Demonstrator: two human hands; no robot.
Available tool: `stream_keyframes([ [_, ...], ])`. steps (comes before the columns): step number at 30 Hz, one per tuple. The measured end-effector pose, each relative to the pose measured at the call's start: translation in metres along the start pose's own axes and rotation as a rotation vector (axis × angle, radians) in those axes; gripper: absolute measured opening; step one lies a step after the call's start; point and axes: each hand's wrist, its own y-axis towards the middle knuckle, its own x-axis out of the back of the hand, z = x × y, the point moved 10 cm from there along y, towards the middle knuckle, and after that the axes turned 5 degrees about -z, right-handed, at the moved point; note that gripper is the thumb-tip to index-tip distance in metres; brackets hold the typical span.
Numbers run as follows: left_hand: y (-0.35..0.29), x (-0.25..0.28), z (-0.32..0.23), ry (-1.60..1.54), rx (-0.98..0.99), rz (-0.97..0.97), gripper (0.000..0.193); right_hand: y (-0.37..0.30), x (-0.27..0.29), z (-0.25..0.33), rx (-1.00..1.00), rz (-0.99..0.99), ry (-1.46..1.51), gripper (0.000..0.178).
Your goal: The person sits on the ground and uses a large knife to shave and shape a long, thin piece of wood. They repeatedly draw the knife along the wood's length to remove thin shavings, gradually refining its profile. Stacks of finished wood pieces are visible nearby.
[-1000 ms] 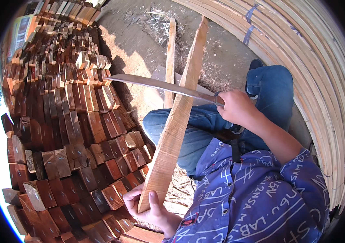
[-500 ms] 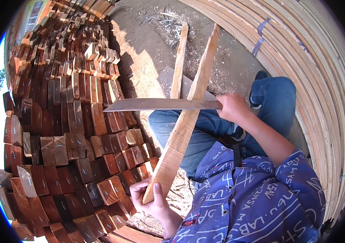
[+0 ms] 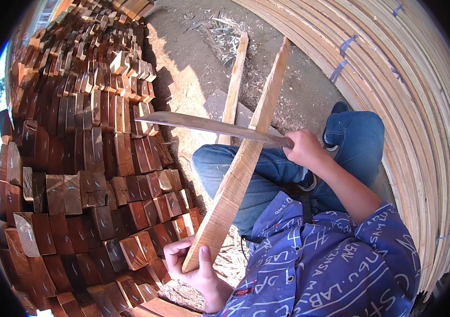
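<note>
My left hand (image 3: 196, 267) grips the near end of a long, pale wooden plank (image 3: 229, 198), fingers on one side and thumb on the other. The plank slants away from me over my legs, narrowing toward its far end. My right hand (image 3: 304, 147) is closed round the handle of a machete (image 3: 198, 122). Its long, broad blade lies across the plank near the middle and points left, tip slightly raised. The handle is mostly hidden by my fingers. Beyond the blade, a second, thinner wooden strip (image 3: 236, 79) lies partly behind it.
Stacked dark and reddish timber blocks (image 3: 103, 153) fill the left side. Long pale boards (image 3: 410, 105) tied with bluish straps curve along the right. Wood shavings (image 3: 227, 39) litter the ground ahead. My crossed legs in blue jeans (image 3: 354, 140) are beneath the plank.
The machete has turned from nearly level to slanted, its tip now farther away and its handle slightly nearer me. My left hand still holds the plank, which sits slightly lower in view.
</note>
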Motion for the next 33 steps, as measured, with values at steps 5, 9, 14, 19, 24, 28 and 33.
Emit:
stream_keyframes([
  [5, 0.012, 0.013, 0.023, -0.091, 0.06, -0.09, 0.029, -0.007, -0.004, 0.031, 0.027, 0.089, -0.086, 0.019],
  [9, 0.012, 0.015, 0.027, -0.104, 0.063, -0.048, 0.029, -0.026, -0.002, 0.067, 0.096, 0.203, -0.035, 0.02],
  [14, 0.004, 0.006, 0.01, -0.023, -0.006, 0.003, 0.029, 0.01, 0.007, 0.001, -0.005, 0.051, -0.197, 0.013],
  [19, 0.013, 0.011, 0.019, -0.041, 0.051, -0.065, 0.031, 0.046, 0.046, -0.161, -0.474, -0.08, -0.178, 0.019],
  [24, 0.02, 0.005, 0.003, -0.029, 0.005, -0.038, 0.035, 0.037, 0.045, -0.194, -0.619, -0.147, 0.108, 0.029],
  [28, 0.028, 0.012, 0.006, 0.031, -0.016, -0.04, 0.035, 0.047, 0.035, -0.187, -0.488, -0.186, -0.013, 0.029],
  [33, 0.016, 0.004, -0.01, 0.137, -0.07, 0.045, 0.041, 0.05, 0.017, -0.192, -0.518, -0.106, -0.102, 0.033],
])
